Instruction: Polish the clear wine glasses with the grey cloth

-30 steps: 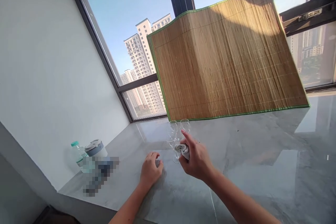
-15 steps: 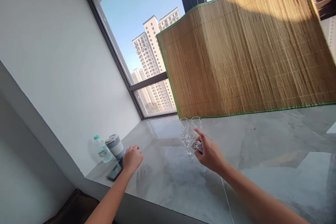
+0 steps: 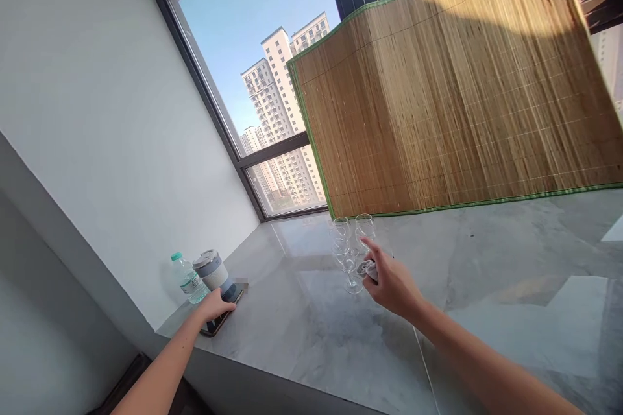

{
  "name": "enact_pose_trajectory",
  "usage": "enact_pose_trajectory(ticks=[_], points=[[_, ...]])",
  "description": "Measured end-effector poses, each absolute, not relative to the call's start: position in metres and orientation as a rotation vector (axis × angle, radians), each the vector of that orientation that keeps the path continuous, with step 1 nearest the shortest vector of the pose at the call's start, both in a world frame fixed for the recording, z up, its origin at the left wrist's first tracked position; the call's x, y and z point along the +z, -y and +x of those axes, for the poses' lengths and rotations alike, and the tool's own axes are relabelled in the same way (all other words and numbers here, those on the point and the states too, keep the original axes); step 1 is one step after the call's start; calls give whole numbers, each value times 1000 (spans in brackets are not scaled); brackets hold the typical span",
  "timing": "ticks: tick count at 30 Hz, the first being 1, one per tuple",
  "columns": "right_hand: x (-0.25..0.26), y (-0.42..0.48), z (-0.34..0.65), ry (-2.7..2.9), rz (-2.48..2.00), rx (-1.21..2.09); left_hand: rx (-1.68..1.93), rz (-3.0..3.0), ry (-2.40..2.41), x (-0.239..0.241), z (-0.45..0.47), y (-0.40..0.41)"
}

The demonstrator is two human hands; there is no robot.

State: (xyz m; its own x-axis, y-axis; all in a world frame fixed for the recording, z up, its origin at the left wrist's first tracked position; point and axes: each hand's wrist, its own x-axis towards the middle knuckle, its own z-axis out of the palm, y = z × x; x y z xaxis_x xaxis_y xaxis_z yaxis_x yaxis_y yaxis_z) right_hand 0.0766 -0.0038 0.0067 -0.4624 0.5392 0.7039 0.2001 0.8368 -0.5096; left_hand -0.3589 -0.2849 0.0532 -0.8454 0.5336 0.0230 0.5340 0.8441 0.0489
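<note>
My left hand [image 3: 217,304] lies across a dark phone [image 3: 215,324] on the grey marble-look sill, thumb at its near edge; the other fingers are mostly hidden. Right behind it stand a lidded blue-and-white cup [image 3: 213,270] and a clear bottle [image 3: 189,279] with a green cap. My right hand [image 3: 393,284] is closed around a small clear glass [image 3: 366,268], largely covered by the fingers, with the index finger stretched out above. Close by on its left is an upright stemmed glass [image 3: 348,262]. Behind are further stemmed glasses [image 3: 365,225].
The marble-look sill [image 3: 302,324] ends at a front edge below my forearms. A straw mat [image 3: 452,91] with green trim leans against the window along the back. The white wall [image 3: 121,110] bounds the left, and a dark piece [image 3: 141,382] lies below the sill.
My left hand has moved left and down, from beside the cup onto the phone. The right hand has stayed by the glasses; the view has shifted slightly.
</note>
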Motion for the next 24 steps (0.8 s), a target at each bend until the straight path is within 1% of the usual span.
enact_pose_trajectory(ticks=[7,14,24], points=[[4,3,76,2057,-555,444,29,-803,2847,42,-347,279],[5,4,76,2064,-558,457,208,-901,2627,46,-322,281],[6,5,78,2108,-556,466,232,-902,2690,47,-331,282]])
